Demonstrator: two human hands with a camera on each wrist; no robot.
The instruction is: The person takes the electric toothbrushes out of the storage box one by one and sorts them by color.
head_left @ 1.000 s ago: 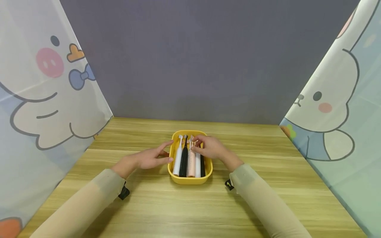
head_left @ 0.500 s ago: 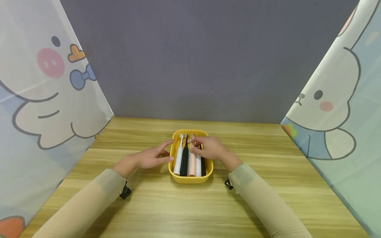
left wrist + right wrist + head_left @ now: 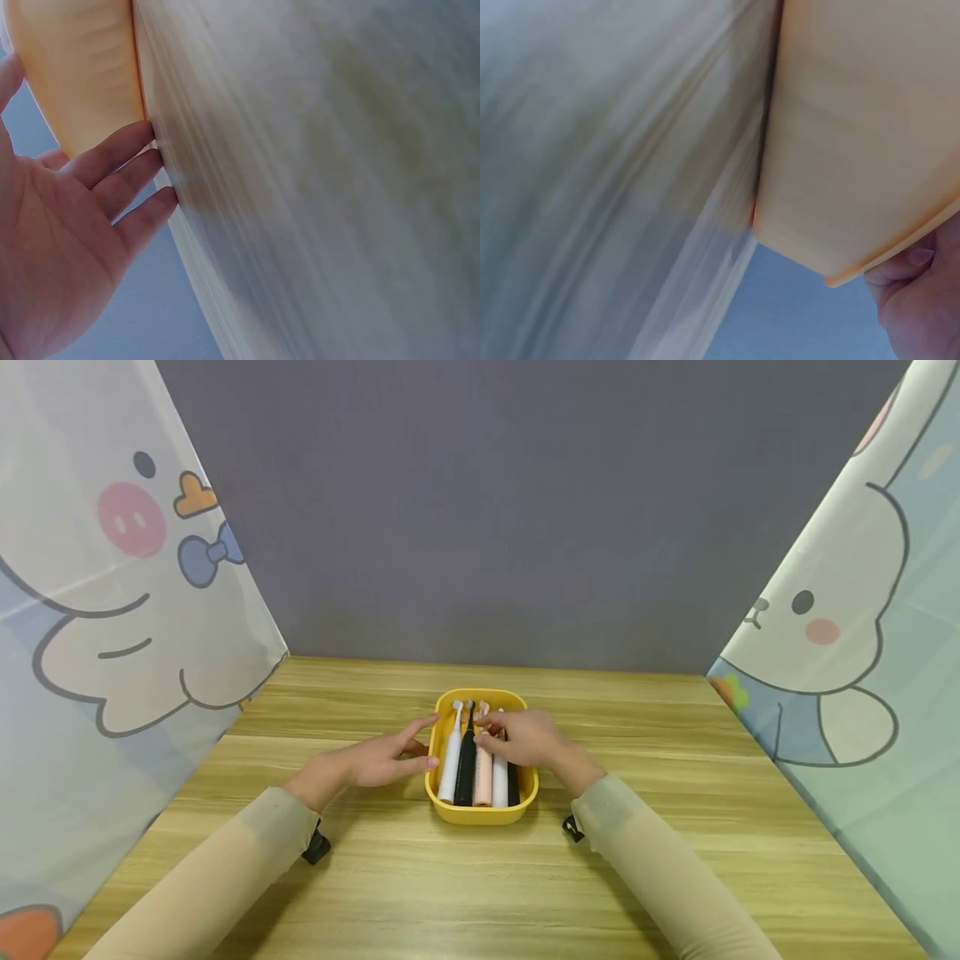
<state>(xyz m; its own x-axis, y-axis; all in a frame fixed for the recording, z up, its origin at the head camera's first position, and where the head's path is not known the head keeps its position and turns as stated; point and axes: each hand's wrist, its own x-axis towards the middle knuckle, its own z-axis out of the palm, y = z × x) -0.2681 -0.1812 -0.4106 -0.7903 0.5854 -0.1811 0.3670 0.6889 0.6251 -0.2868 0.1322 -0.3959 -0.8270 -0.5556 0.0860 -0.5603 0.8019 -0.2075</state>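
A yellow bin (image 3: 482,816) holds several electric toothbrushes side by side with their heads toward the back. From the left they are a white toothbrush (image 3: 450,764), a black toothbrush (image 3: 466,768), a pink toothbrush (image 3: 483,781), another white toothbrush (image 3: 500,781) and a black one (image 3: 513,785) at the right wall. My right hand (image 3: 528,737) reaches over the right rim, thumb and index finger pinching around the pink toothbrush's upper part, which they partly hide. With fingers spread, my left hand (image 3: 378,758) rests against the bin's left side; the left wrist view shows its fingertips low by the wall.
The bin stands on a wood-grain table (image 3: 480,885). A grey panel (image 3: 495,518) rises behind the table, and cartoon-printed cloths (image 3: 150,635) hang on both sides. Each wrist wears a black device (image 3: 317,843).
My right hand has shifted slightly left over the bin, its fingertips now nearer the left black toothbrush. My left hand stays at the bin's side.
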